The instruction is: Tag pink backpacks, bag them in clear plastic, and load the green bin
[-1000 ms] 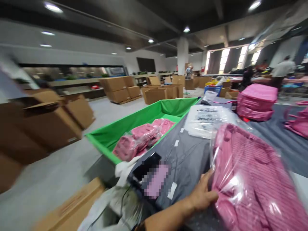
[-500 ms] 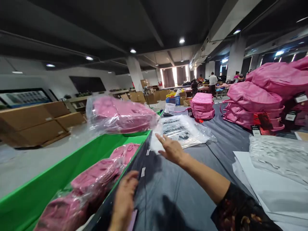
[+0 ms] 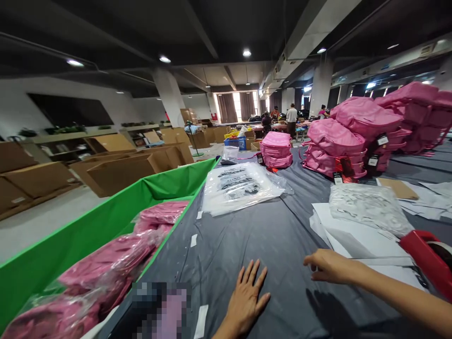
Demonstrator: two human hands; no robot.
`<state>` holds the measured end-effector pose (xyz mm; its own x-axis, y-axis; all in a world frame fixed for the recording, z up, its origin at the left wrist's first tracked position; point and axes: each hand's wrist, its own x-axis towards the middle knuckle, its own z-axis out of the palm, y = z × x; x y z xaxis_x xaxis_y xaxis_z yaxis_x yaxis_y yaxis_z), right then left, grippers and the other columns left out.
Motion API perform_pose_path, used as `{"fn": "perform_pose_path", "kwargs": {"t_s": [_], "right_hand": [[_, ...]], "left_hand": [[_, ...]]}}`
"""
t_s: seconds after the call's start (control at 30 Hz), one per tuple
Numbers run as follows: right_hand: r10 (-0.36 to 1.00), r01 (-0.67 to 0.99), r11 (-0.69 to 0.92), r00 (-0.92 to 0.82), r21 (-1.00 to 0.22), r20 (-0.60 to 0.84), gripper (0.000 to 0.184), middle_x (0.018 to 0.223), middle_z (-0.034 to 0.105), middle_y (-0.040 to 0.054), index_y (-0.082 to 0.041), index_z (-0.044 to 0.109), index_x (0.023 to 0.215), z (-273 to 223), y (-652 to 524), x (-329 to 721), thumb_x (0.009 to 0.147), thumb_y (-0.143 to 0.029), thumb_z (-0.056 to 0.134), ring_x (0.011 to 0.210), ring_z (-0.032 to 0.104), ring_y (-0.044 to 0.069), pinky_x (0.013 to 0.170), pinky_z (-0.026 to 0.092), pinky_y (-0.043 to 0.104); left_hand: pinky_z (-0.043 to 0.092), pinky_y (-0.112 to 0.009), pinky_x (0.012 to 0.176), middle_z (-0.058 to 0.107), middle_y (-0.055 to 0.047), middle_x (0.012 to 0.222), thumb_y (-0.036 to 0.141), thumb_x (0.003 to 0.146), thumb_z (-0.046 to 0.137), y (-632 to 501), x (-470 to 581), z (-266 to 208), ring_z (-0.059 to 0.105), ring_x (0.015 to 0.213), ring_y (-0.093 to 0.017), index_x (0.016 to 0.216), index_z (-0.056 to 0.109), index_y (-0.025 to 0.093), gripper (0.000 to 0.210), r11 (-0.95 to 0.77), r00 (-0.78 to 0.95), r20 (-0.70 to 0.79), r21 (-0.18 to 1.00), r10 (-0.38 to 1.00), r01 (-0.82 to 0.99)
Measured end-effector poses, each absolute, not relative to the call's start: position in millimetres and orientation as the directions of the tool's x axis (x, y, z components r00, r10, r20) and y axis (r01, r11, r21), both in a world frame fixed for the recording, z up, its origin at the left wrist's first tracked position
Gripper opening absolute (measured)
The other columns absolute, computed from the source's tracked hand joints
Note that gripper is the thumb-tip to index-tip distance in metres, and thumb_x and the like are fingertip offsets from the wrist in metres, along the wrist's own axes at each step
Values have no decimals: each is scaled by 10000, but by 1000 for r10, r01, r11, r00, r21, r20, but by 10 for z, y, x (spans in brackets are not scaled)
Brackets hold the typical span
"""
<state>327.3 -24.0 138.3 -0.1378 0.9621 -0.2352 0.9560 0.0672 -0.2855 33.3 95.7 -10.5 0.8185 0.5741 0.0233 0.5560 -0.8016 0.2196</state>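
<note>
My left hand (image 3: 247, 299) lies on the dark grey table cover (image 3: 261, 240) with its fingers spread, holding nothing. Farther right, my right hand (image 3: 326, 266) hovers over the cover near some white paper sheets (image 3: 360, 242); its fingers are loosely bent and apart, with nothing in them. Beyond both hands rests a stack of clear printed plastic bags (image 3: 240, 186). To the left, pink backpacks in clear plastic (image 3: 106, 259) lie inside a green fabric bin (image 3: 88, 235) along the table's edge.
Pink backpacks (image 3: 335, 146) are piled at the right, and a smaller pink stack (image 3: 276, 149) stands at the back. A red tape dispenser (image 3: 427, 259) sits at the right edge. Cardboard boxes (image 3: 134, 165) stand beyond the bin. Several people work in the background.
The plastic-wrapped pink backpack that was in the air above the green bin is no longer there. My left hand has come down onto the table, and my right hand has drawn back to the right.
</note>
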Motion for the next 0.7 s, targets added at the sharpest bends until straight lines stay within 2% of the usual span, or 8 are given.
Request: {"fn": "perform_pose_path", "kwargs": {"t_s": [0.1, 0.2, 0.3, 0.43, 0.57, 0.7], "right_hand": [[951, 963, 16, -98, -269, -294, 375, 948, 778, 55, -227, 735, 1155, 1462, -434, 3466, 782, -200, 718, 867, 738, 253, 714, 494, 311], [952, 971, 3, -75, -238, -296, 365, 958, 776, 59, -224, 745, 1134, 1483, -362, 3654, 775, -173, 717, 908, 733, 248, 734, 490, 298], [960, 980, 29, -83, -198, -269, 348, 958, 774, 60, -214, 748, 1104, 1479, 38, 3894, 774, -130, 679, 886, 727, 234, 719, 480, 285], [982, 984, 49, -78, -169, -171, 281, 924, 772, 47, -220, 740, 1077, 1433, 970, 4373, 807, -169, 678, 843, 720, 212, 704, 455, 266], [990, 988, 35, -56, -151, -133, 225, 948, 768, 46, -229, 716, 1099, 1359, 2017, 5072, 907, -220, 597, 863, 716, 198, 690, 432, 252], [991, 995, -27, 14, -97, -133, 228, 884, 746, 74, -193, 720, 1013, 1337, 2958, 5823, 950, -208, 501, 815, 706, 204, 645, 410, 255]], "left_hand": [[267, -627, 1222, 241, -97, 1686, 611, 996, 450, 987, 292, -160, 263, 1546, -378, 1605, 256, 362, 686, -810, 828, 14, 218, 561, 545], [346, -647, 1159, 387, -157, 1625, 742, 903, 507, 1193, 354, -119, 387, 1469, -440, 1591, 348, 326, 820, -838, 866, -43, 234, 498, 493], [393, -594, 1139, 512, -167, 1538, 754, 923, 450, 1642, 694, 106, 513, 1366, -385, 1561, 432, 275, 798, -858, 894, -71, 255, 442, 445], [325, -527, 1210, 414, -162, 1611, 607, 1008, 423, 2450, 1417, 286, 383, 1483, -336, 1570, 407, 220, 683, -915, 941, 3, 233, 339, 329], [242, -550, 1248, 301, -136, 1670, 636, 981, 464, 2890, 1818, 94, 282, 1541, -349, 1625, 268, 272, 765, -947, 979, 23, 257, 204, 191], [233, -589, 1245, 206, -117, 1692, 619, 966, 511, 2912, 1824, -58, 249, 1551, -368, 1648, 66, 322, 867, -936, 983, -21, 303, 180, 178]]}}
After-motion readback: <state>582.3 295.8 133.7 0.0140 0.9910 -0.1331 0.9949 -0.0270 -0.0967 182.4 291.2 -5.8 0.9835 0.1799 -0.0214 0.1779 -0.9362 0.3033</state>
